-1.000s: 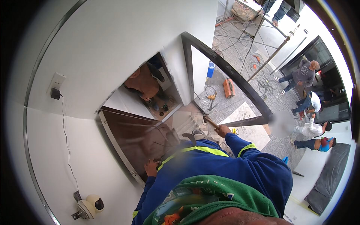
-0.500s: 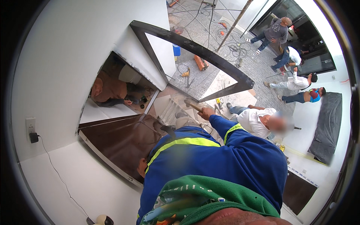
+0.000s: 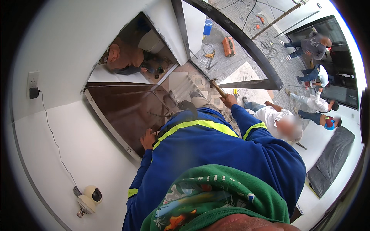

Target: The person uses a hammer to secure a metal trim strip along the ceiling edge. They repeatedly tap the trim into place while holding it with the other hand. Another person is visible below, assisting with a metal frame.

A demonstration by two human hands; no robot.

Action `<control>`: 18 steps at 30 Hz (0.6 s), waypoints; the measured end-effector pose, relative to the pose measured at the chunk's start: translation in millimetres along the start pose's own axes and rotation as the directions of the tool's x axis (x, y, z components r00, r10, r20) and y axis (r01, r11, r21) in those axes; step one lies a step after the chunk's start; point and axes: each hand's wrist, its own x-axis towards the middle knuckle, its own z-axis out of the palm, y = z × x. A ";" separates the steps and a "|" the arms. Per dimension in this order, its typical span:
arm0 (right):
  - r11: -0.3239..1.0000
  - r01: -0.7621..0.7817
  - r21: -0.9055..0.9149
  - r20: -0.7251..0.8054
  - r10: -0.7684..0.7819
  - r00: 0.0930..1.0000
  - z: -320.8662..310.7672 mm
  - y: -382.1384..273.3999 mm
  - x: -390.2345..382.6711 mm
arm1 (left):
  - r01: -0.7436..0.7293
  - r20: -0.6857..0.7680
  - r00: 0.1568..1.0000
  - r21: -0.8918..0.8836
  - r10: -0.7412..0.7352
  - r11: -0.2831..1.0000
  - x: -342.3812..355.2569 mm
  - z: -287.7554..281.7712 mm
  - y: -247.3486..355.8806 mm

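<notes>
My right hand (image 3: 229, 101) is closed around the wooden handle of a hammer (image 3: 219, 89), its head pointing up and away from me. It is held in front of my body, near the lower bar of a dark metal frame (image 3: 252, 83), apart from it as far as I can tell. My left hand (image 3: 147, 139) rests against a glossy brown panel (image 3: 119, 109) near its pale edge, fingers apart. A cable and dark strap-like piece lie by my waist.
A person (image 3: 125, 57) shows through a wall opening at left. Another in a white shirt (image 3: 271, 117) is close on my right; several people stand farther off. An orange machine (image 3: 228, 46), a blue container (image 3: 208, 27), cables and a pole (image 3: 275, 21) occupy the paved floor. A white camera (image 3: 92, 194) sits lower left.
My view has shifted, so the frame and the people appear farther right. My left hand, mostly hidden before, now shows on the brown panel. The hammer stays in my right hand.
</notes>
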 end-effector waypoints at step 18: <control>0.997 -0.071 0.020 0.042 0.071 0.997 11.9 3.0 0.3 | -0.018 -0.101 0.995 0.102 0.028 0.995 1.5 34.3 -14.5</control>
